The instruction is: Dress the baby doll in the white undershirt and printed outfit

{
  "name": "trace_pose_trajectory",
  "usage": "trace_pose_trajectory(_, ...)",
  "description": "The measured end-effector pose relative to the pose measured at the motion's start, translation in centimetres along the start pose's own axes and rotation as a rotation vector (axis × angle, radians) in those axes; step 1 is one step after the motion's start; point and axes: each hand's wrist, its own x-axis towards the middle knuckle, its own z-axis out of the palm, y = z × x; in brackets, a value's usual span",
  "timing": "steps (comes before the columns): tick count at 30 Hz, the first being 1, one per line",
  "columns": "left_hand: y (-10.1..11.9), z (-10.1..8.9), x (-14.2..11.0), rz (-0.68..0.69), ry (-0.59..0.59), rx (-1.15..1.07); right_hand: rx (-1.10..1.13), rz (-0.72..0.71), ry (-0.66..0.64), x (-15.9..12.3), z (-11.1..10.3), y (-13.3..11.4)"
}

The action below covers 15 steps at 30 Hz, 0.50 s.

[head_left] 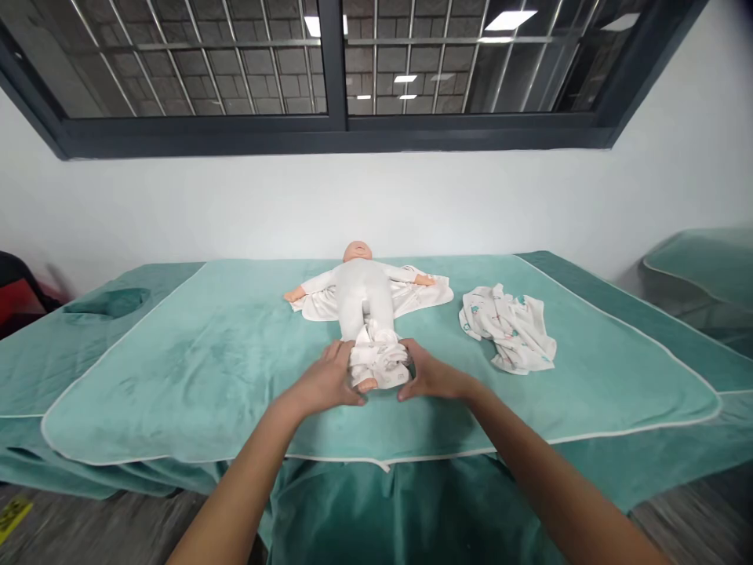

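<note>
A baby doll in a white suit lies on its back on the teal-covered bed, head toward the wall, arms spread over a white cloth. White trousers are bunched round its lower legs, with a bare foot showing below. My left hand grips the bunched fabric from the left, fingers curled. My right hand grips it from the right the same way.
A crumpled white patterned garment lies to the right of the doll. A dark green folded cloth sits at the bed's far left. Another teal bed stands at the right; a window runs along the wall above.
</note>
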Motion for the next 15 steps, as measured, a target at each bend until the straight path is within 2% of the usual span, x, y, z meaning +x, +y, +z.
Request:
trace_pose_trajectory(3, 0.5, 1.7, -0.3, 0.005, 0.048, 0.158, -0.159, -0.008, 0.174, -0.4, 1.5, -0.5)
trace_pose_trajectory(6, 1.4, 2.2, -0.3, -0.033, 0.116, 0.231, -0.136, 0.089, 0.21, -0.1, 2.3, -1.1)
trace_pose_trajectory(10, 3.1, 0.6, -0.7, -0.157, 0.09, 0.127, 0.123, 0.159, 0.13, 0.3, 1.2, -2.0)
trace_pose_trajectory(12, 3.8, -0.5, -1.1, -0.171, 0.045, -0.062, 0.336, 0.173, -0.001, 0.2, 0.3, -2.3)
trace_pose_trajectory(15, 4.6, -2.4, -1.7, -0.138, -0.1, -0.412, 0.616, 0.257, -0.196, -0.2, -0.9, -2.7)
